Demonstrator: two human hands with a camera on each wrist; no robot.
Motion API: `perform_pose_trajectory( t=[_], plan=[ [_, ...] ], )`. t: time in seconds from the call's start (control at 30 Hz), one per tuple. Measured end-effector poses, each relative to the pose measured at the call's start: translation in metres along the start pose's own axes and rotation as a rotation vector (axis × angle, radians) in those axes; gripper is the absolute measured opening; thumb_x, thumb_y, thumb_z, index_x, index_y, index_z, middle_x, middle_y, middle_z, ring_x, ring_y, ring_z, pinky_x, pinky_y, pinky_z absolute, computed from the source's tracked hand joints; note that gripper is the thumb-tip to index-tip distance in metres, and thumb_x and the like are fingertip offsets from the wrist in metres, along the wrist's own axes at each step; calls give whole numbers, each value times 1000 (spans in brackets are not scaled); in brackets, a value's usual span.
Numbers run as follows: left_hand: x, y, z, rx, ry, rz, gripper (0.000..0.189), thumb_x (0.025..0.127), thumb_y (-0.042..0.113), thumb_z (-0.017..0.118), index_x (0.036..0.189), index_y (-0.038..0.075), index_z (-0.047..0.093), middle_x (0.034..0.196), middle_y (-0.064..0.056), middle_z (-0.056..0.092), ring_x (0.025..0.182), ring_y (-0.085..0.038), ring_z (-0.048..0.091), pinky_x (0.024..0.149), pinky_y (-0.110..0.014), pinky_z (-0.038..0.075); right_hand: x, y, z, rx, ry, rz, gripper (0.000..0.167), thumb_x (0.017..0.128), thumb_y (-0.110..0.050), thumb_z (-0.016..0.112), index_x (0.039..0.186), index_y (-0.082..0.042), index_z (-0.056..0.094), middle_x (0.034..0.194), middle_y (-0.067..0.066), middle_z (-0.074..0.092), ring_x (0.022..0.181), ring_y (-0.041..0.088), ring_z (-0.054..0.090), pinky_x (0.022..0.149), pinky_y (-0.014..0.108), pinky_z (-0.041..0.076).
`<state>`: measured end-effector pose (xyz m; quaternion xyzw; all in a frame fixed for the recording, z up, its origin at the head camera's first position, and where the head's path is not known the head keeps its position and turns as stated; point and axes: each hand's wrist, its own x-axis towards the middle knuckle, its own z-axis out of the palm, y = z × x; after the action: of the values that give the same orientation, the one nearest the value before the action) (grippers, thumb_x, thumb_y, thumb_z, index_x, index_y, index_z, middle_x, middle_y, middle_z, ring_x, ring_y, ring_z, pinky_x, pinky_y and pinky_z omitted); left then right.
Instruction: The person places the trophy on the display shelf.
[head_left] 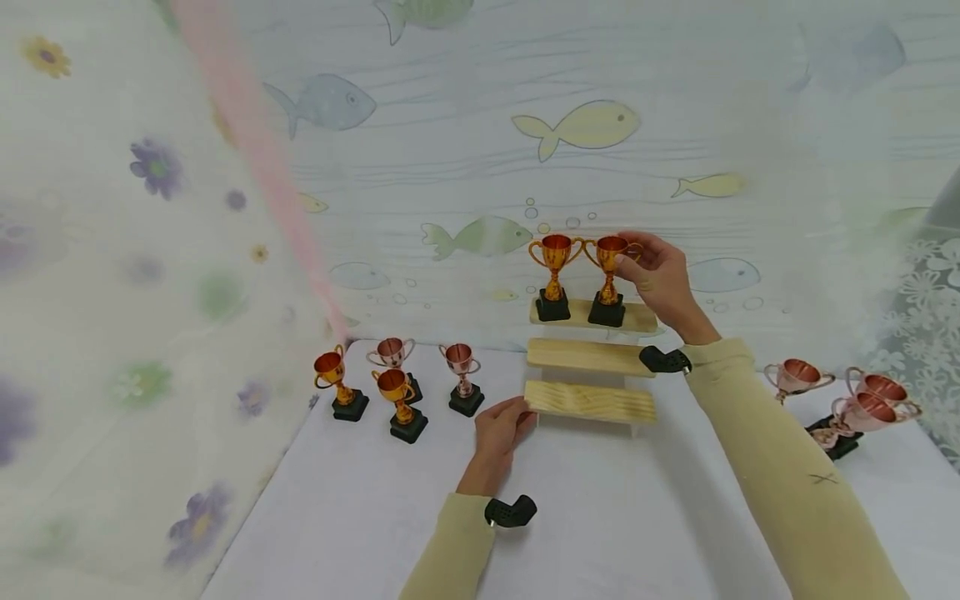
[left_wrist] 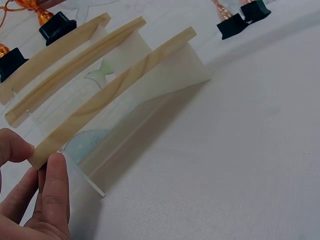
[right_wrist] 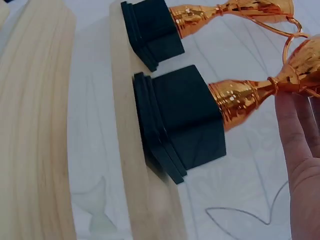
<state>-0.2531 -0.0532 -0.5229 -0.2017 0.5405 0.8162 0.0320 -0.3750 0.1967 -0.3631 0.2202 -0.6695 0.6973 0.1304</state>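
Note:
A three-step display stand (head_left: 590, 357) with wooden treads stands against the back sheet. My right hand (head_left: 666, 279) holds a gold trophy cup (head_left: 608, 292) by its bowl, thumb in front, over the top tread. In the right wrist view this cup's black base (right_wrist: 185, 120) is at the tread, slightly tilted. Just left of it, a second gold trophy cup (head_left: 553, 287) stands upright on the same tread, their handles close together. Down at the lowest tread (left_wrist: 107, 97), my left hand (head_left: 497, 435) pinches its left end between thumb and fingers.
Left of the stand, two gold trophies (head_left: 401, 404) and two rose-coloured trophies (head_left: 463, 379) stand on the white table (head_left: 360, 517). Several more rose-coloured trophies (head_left: 862, 417) are at the right, partly overlapping. A fish-patterned sheet (head_left: 450, 167) hangs behind, a flowered one (head_left: 112, 292) at left.

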Motion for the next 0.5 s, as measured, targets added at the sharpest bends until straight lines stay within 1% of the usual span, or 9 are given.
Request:
perform_pose_trajectory(
  t=[0.07, 0.13, 0.2, 0.3, 0.5],
  plan=[
    [0, 0, 0, -3, 1, 7, 29, 93, 3, 68, 120, -9, 67, 105, -16, 71, 87, -14, 69, 82, -25, 61, 1, -3, -1, -67, -25, -12, 38, 98, 1, 64, 136, 3, 60, 115, -5, 67, 98, 9, 66, 81, 20, 60],
    [0, 0, 0, -8, 3, 10, 29, 93, 2, 69, 119, -9, 68, 102, -15, 71, 86, -14, 69, 80, -25, 62, 3, -4, -1, -104, -52, -16, 39, 98, 1, 64, 136, 3, 59, 115, -5, 66, 99, 10, 66, 83, 22, 60],
    [1, 1, 0, -11, 5, 14, 29, 92, 2, 70, 118, -9, 68, 101, -15, 72, 85, -13, 69, 79, -24, 62, 4, -6, -2, -112, -76, -14, 38, 98, 0, 64, 136, 3, 60, 116, -5, 66, 100, 11, 65, 85, 24, 61],
    [1, 0, -1, -15, 2, 9, 28, 92, 2, 70, 118, -9, 69, 101, -14, 72, 84, -13, 70, 79, -24, 62, 7, -6, -2, -63, -100, 15, 37, 98, 1, 63, 135, 1, 61, 115, -3, 66, 101, 12, 65, 87, 27, 61],
    [-1, 0, 0, -15, 0, 7, 29, 92, 3, 70, 119, -9, 68, 102, -14, 72, 85, -13, 70, 81, -25, 62, 8, -3, -1, 64, -134, 85, 37, 99, 1, 62, 136, -2, 60, 115, 0, 66, 101, 12, 68, 88, 27, 60]
  ],
)
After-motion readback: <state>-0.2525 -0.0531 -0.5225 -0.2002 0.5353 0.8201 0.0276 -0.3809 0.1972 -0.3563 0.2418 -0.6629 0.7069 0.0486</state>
